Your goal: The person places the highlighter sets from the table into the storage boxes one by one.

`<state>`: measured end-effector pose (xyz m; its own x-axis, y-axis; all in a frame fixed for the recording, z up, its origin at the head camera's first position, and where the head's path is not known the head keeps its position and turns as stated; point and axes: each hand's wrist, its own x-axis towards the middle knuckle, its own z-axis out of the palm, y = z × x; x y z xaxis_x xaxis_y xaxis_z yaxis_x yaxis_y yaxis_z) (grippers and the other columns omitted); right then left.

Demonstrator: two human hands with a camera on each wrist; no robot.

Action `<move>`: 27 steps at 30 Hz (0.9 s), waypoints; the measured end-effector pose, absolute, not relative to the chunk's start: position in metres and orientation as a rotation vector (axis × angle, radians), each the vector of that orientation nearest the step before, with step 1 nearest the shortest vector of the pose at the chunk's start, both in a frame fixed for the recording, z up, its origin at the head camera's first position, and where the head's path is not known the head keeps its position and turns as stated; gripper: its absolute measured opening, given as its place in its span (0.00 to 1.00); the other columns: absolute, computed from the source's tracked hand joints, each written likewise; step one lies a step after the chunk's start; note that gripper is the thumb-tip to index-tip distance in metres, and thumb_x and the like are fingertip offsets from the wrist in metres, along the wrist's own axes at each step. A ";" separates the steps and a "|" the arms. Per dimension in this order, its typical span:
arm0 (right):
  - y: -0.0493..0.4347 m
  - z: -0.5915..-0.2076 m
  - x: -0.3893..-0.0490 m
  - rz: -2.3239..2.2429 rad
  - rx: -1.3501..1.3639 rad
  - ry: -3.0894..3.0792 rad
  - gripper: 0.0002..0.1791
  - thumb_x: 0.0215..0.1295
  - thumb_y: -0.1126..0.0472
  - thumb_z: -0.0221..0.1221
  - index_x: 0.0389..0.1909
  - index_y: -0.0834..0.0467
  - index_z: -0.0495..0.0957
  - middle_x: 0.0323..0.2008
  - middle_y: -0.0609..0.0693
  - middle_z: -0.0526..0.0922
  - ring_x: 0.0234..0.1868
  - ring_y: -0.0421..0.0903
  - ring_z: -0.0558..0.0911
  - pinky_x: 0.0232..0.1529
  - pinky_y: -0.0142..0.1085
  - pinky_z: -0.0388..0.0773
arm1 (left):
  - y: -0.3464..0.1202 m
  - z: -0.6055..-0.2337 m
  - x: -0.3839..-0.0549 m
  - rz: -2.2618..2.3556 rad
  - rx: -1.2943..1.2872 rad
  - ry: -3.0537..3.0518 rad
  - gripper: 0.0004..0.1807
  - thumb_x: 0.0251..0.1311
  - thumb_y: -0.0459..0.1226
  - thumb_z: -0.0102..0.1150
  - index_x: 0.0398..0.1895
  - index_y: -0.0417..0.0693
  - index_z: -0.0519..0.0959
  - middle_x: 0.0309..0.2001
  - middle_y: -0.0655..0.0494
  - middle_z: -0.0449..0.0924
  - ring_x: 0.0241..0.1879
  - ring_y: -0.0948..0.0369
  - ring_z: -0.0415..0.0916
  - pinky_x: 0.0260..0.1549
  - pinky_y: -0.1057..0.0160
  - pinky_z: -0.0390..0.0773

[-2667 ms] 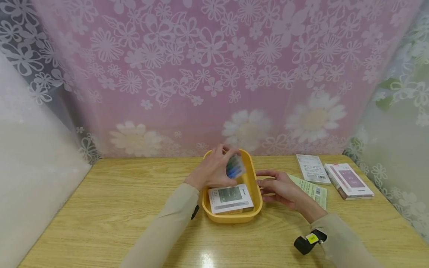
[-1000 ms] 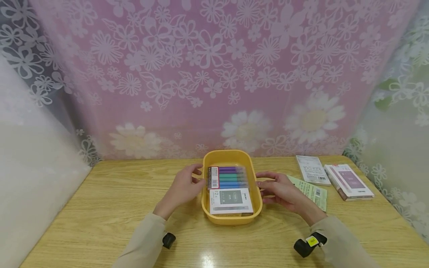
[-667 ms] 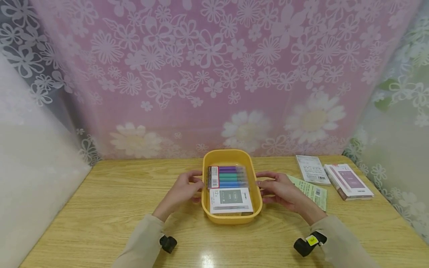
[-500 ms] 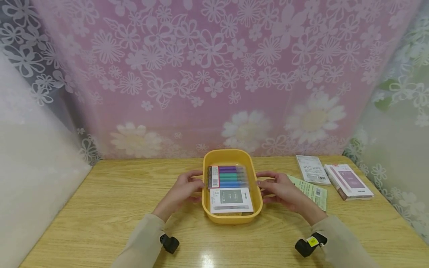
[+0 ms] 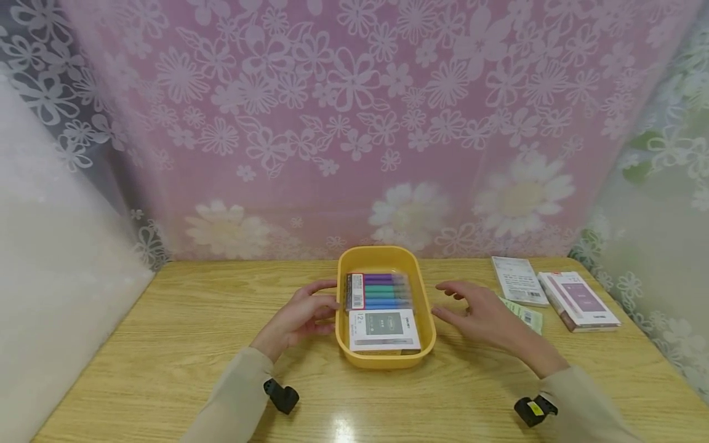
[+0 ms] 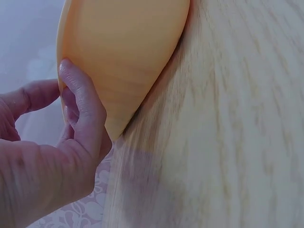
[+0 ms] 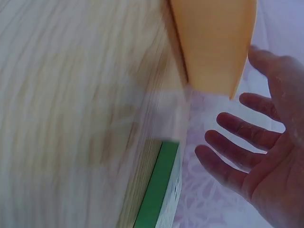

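A yellow plastic bin (image 5: 386,363) stands on the table. In it lie a clear pack of purple, green and blue pens (image 5: 382,294) and a white box with a grey-green panel (image 5: 383,331). My left hand (image 5: 299,317) holds the bin's left side; in the left wrist view its thumb is at the rim and its bent fingers lie along the outer wall. My right hand (image 5: 479,314) is at the right side, fingers spread and holding nothing, thumb tip right at the rim. Behind it lies a pale green box (image 5: 526,315), partly hidden; its green side shows in the right wrist view.
Farther right on the wooden table (image 5: 221,326) lie a white box with small print (image 5: 517,280) and a white box with a purple panel (image 5: 578,301). A pink flowered curtain (image 5: 310,154) hangs along the table's back edge.
My left hand has put the pen pack into the bin and moved to its left side. My right hand has just loosened and shifted off the right wall, covering more of the green box.
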<state>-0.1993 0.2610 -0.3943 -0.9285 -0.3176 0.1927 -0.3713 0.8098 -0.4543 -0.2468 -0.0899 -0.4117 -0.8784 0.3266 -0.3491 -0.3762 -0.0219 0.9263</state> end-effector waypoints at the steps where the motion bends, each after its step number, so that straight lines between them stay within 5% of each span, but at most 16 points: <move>1: 0.265 -0.394 -0.198 0.727 0.555 -2.885 0.31 0.70 0.43 0.62 0.65 0.59 0.76 0.59 0.59 0.83 0.56 0.61 0.82 0.49 0.55 0.83 | -0.090 -0.412 -0.247 1.951 -0.050 1.778 0.32 0.64 0.32 0.58 0.73 0.49 0.65 0.55 0.44 0.81 0.38 0.61 0.81 0.30 0.65 0.84; 21: 0.344 -0.410 -0.192 0.284 0.406 -2.996 0.44 0.57 0.35 0.70 0.67 0.59 0.74 0.58 0.71 0.78 0.49 0.70 0.81 0.37 0.60 0.81 | -0.090 -0.411 -0.245 1.959 -0.070 1.777 0.32 0.64 0.32 0.57 0.73 0.50 0.65 0.60 0.41 0.80 0.36 0.62 0.82 0.31 0.65 0.85; 27: 0.350 -0.412 -0.189 0.284 0.393 -3.028 0.44 0.56 0.36 0.70 0.64 0.62 0.76 0.58 0.72 0.78 0.53 0.72 0.80 0.46 0.63 0.80 | -0.090 -0.411 -0.246 1.956 -0.071 1.771 0.33 0.64 0.32 0.58 0.73 0.50 0.65 0.60 0.42 0.80 0.36 0.63 0.82 0.32 0.64 0.85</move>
<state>-0.1891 0.3501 -0.4120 -0.9644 -0.2460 0.0975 -0.2598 0.9500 -0.1730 -0.2460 -0.0903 -0.4114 -0.8755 0.3226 -0.3598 -0.3899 -0.0319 0.9203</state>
